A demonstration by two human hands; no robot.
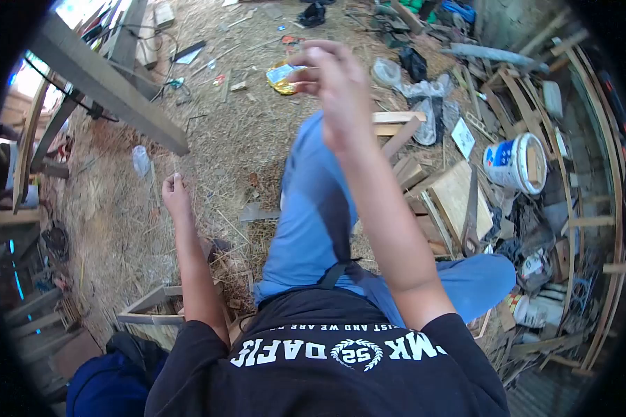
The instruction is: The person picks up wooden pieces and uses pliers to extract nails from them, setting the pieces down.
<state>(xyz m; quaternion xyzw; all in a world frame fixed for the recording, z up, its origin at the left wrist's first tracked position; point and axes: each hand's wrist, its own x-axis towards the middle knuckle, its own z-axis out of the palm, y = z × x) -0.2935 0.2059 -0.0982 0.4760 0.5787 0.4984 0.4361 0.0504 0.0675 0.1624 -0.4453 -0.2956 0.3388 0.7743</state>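
My right hand (335, 87) is raised in front of me, its fingers curled and apart, above my bent leg in blue trousers (302, 208). No object shows in it. Behind its fingertips, on the ground, lies a gold and white packet (280, 76). My left hand (177, 191) hangs low over the straw-covered ground at the left, thumb against the curled fingers. Whatever it pinches, if anything, is too small to make out. A clear plastic piece (140, 160) lies up and left of that hand, near the foot of a wooden post (118, 87).
At the right are a handsaw (471, 215) on a wooden board (448, 198), a white and blue bucket (515, 164), wood offcuts and plastic bags. A wooden frame (146, 318) and a dark blue bag (111, 382) lie at the lower left.
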